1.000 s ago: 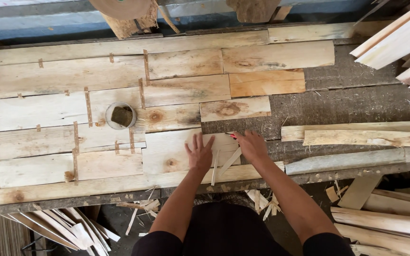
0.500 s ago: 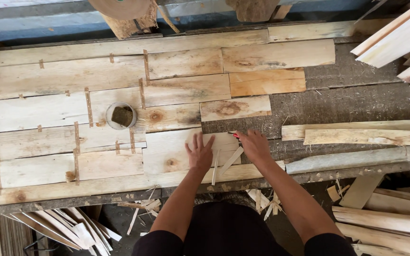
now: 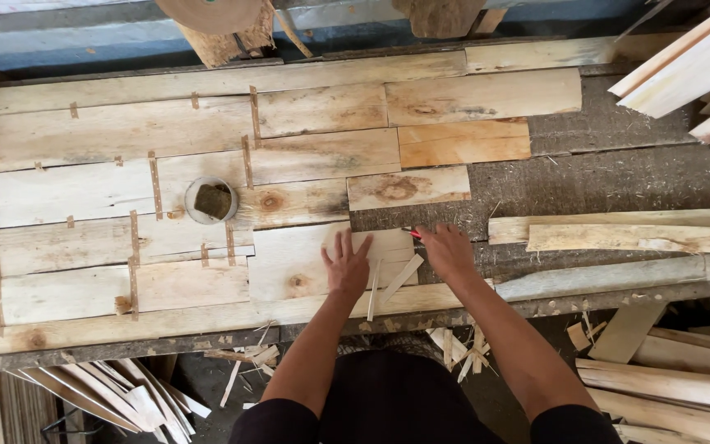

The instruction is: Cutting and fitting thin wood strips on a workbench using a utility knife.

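My left hand point(image 3: 347, 267) lies flat with fingers spread on a pale veneer piece point(image 3: 289, 263) near the front edge of the workbench. My right hand point(image 3: 447, 251) rests at that piece's right end, fingers curled around a small red-tipped tool point(image 3: 411, 233) that pokes out to the left. Two thin loose slivers of wood point(image 3: 396, 281) lie between the hands. The piece belongs to a large sheet of veneer pieces point(image 3: 125, 140) joined with short brown tape strips.
A small round tin point(image 3: 211, 200) sits on the sheet to the left. Long veneer strips point(image 3: 634, 232) lie on the right, stacked boards point(image 3: 700, 66) at the top right. A tape roll point(image 3: 211, 12) hangs at the back. Offcuts point(image 3: 125, 395) litter the floor below.
My right hand has edged slightly to the right along the piece's end. My left hand stays pressed in the same place.
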